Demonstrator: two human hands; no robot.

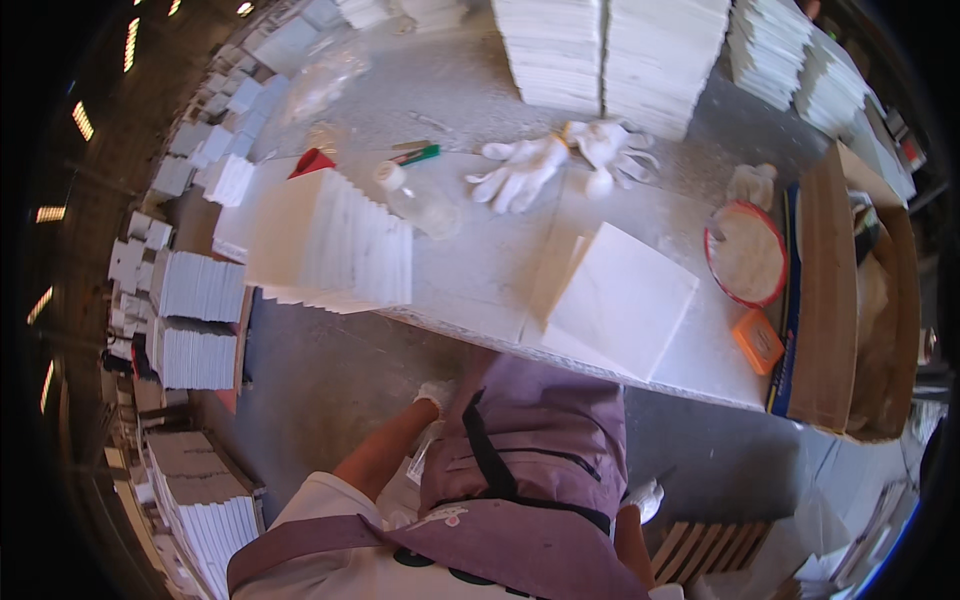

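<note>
My left hand point(434, 394), in a white glove, hangs below the table edge beside my mauve apron point(540, 430); its fingers are mostly hidden. At the apron's other side my right hand point(645, 498), also gloved in white, is closed. A thin, grey, pointed thing sticks out from it, too blurred to name. Nearest in front of me, a white square tile point(625, 300) lies at the table's front edge, with another tile edge showing under its left side. To the left stands a row of white tiles point(340, 240), packed upright.
On the table point(480, 270) lie white gloves point(530, 170), a clear bottle point(420, 205), a green-handled tool point(415, 154), a red-rimmed bowl of pale powder point(745, 255) and an orange box point(758, 342). A cardboard box point(825, 300) stands at right. Tall tile stacks point(610, 60) rise behind.
</note>
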